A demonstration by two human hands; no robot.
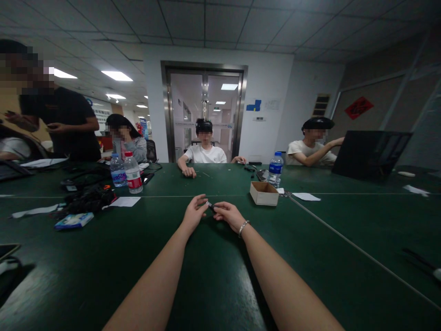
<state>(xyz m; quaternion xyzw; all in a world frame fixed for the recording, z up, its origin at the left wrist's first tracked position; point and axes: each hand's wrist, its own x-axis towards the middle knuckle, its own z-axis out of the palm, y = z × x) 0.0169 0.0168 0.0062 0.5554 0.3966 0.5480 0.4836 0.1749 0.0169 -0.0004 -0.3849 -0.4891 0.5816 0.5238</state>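
Note:
Both hands meet over the middle of the green table (pixel 213 262). Between them is a small dark object with a silvery end (pixel 211 206), too small to name for certain. My right hand (pixel 229 215), with a silver bracelet at its wrist, pinches the dark end between thumb and fingers. My left hand (pixel 195 212) has thumb and fingertips closed at the silvery end. An open cardboard box (pixel 264 196) stands on the table beyond my right hand, to the right; what it contains is hidden.
Two bottles (pixel 132 174) stand at the left, near tangled black gear (pixel 86 198) and a blue-white packet (pixel 74 220). Another water bottle (pixel 275 169) stands behind the box. Papers (pixel 305 196) lie about. A person in white (pixel 206 154) sits opposite; a black laptop (pixel 370 154) is at right.

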